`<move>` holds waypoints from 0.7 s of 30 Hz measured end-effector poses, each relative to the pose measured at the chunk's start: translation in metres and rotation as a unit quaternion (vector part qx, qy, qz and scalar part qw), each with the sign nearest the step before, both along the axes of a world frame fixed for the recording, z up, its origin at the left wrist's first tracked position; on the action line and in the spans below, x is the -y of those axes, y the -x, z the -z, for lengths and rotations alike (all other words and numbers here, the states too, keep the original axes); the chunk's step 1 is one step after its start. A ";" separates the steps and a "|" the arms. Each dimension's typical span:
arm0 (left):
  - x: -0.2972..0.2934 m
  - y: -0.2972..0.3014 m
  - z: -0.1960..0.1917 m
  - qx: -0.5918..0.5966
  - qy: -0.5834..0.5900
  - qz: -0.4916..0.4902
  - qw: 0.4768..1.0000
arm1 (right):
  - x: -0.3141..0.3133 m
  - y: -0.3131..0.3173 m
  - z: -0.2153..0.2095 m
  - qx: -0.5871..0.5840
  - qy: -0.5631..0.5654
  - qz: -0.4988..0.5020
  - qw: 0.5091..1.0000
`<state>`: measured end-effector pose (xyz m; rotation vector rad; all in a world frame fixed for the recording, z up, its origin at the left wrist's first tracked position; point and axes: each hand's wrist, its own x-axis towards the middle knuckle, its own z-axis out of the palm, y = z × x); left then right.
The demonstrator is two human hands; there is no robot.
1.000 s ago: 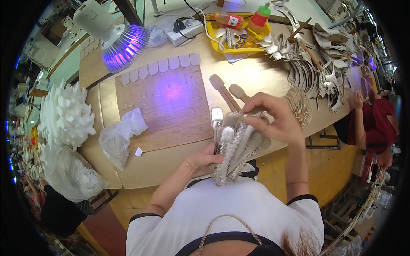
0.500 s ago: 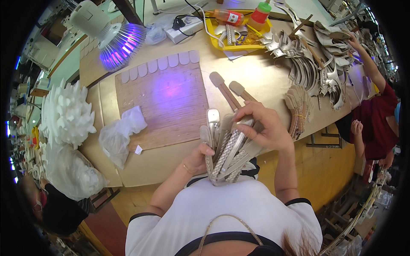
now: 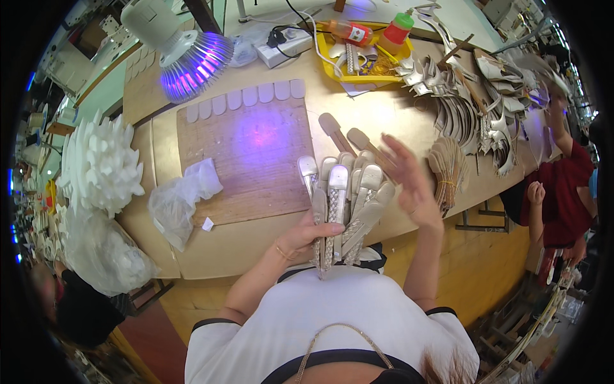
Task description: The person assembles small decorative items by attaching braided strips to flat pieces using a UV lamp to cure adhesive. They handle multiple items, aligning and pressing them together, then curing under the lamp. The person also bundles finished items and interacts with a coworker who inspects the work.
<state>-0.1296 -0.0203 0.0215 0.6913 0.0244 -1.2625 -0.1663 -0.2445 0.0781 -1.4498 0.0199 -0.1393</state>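
Observation:
My left hand (image 3: 304,237) grips a fanned bundle of straps (image 3: 338,198) upright in front of my chest. These straps are silvery and braided, with smooth, rounded beige ends pointing away from me. Just right of the bundle, my right hand (image 3: 412,185) is raised with its fingers stretched out and slightly blurred; nothing shows in it. Two flat strips with rounded tips, a left strip (image 3: 332,127) and a right strip (image 3: 363,141), lie on the table beyond the bundle. The near end of the right one is hidden behind the bundle.
A wooden board (image 3: 243,173) bears a row of rounded tabs (image 3: 250,96) under a purple-lit lamp (image 3: 197,67). Plastic bags (image 3: 176,208) lie left. A banded strip bundle (image 3: 448,168), yellow tray (image 3: 368,79) and stacked pieces (image 3: 457,115) are right, near a co-worker in red (image 3: 559,198).
My right hand has let go of the straps and moved right, opening out. The bundle now stands more upright and fanned in my left hand, rounded ends showing.

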 end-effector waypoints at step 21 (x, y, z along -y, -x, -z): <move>0.015 -0.007 -0.004 0.165 -0.037 0.140 0.976 | -0.015 -0.014 0.037 -0.067 0.026 -0.078 0.994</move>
